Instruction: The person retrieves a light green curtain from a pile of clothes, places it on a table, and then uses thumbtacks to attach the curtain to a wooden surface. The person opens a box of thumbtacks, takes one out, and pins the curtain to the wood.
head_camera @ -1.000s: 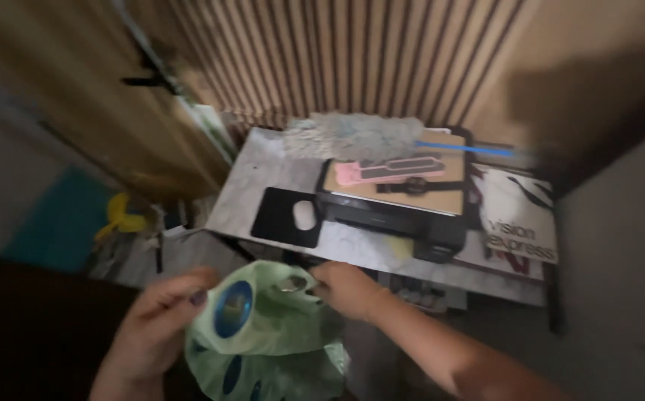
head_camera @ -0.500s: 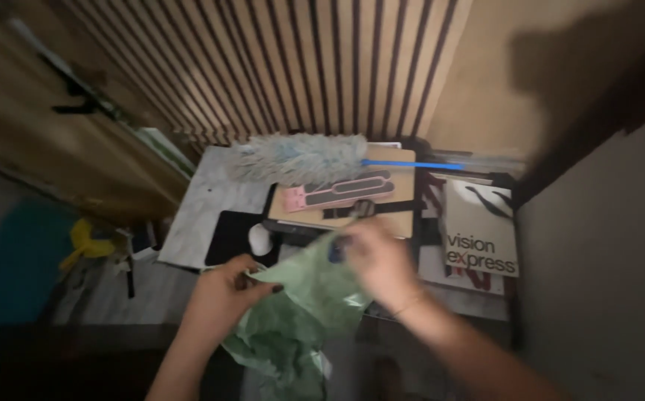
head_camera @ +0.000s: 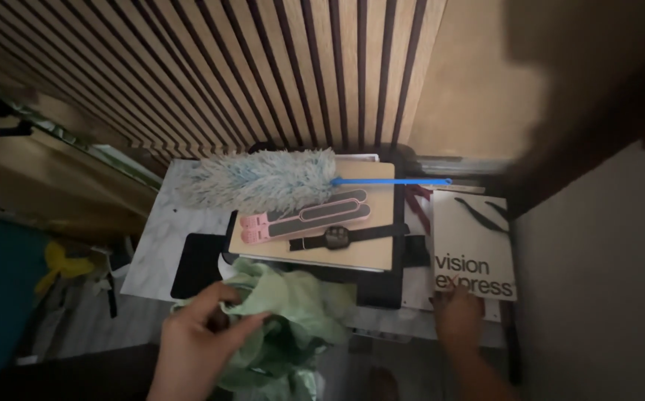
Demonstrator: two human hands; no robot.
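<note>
My left hand [head_camera: 200, 338] grips a crumpled light green plastic bag [head_camera: 293, 315] low in the head view, in front of a small marble-topped table [head_camera: 163, 238]. My right hand [head_camera: 458, 315] has left the bag and rests its fingers on the lower edge of a white paper carrier bag [head_camera: 475, 241] lying flat on the right of the table.
On the table lie a fluffy blue-grey duster [head_camera: 263, 182] with a blue handle, a tan board [head_camera: 367, 223] bearing a pink folded stand [head_camera: 304, 217] and a black wristwatch [head_camera: 337, 238], and a black mouse pad [head_camera: 196, 263]. A slatted wooden wall [head_camera: 263, 74] stands behind.
My right hand let go of the green bag and moved right onto the white paper bag. My left hand keeps the green bag. The view has shifted closer to the table.
</note>
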